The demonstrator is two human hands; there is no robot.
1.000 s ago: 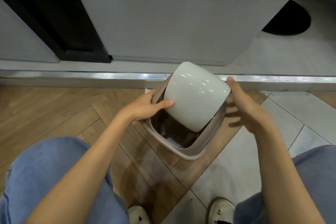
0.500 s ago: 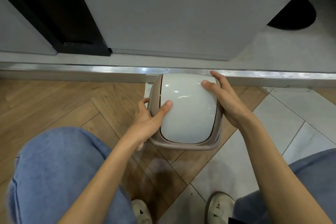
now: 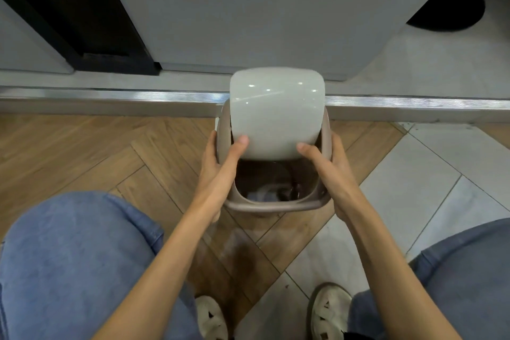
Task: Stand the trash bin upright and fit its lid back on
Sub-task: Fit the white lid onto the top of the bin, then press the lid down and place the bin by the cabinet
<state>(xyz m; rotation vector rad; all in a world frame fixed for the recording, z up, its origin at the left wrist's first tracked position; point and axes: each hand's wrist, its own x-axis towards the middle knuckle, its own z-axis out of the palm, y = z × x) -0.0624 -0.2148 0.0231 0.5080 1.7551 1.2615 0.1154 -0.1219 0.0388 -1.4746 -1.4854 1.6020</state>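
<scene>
The beige trash bin point(image 3: 271, 205) stands upright on the floor between my knees, its mouth facing up. Its white glossy swing lid point(image 3: 276, 113) sits in the beige lid frame, tipped up at the far side so the near half of the opening shows dark inside. My left hand point(image 3: 220, 163) grips the bin's left rim, thumb pressed on the lid's near left corner. On the other side, my right hand point(image 3: 328, 165) holds the right rim with its thumb on the near right corner. A dark liner and something pale lie inside.
A metal threshold strip point(image 3: 110, 99) runs across just behind the bin, with a grey cabinet base point(image 3: 248, 22) beyond it. Wood floor lies to the left, pale tiles point(image 3: 430, 174) to the right. My knees in blue jeans and my white shoes point(image 3: 328, 312) are close below.
The lid lay flat and shut half a second ago; now its near edge is pushed in and it swings up at the back. Both hands slid to the bin's near sides.
</scene>
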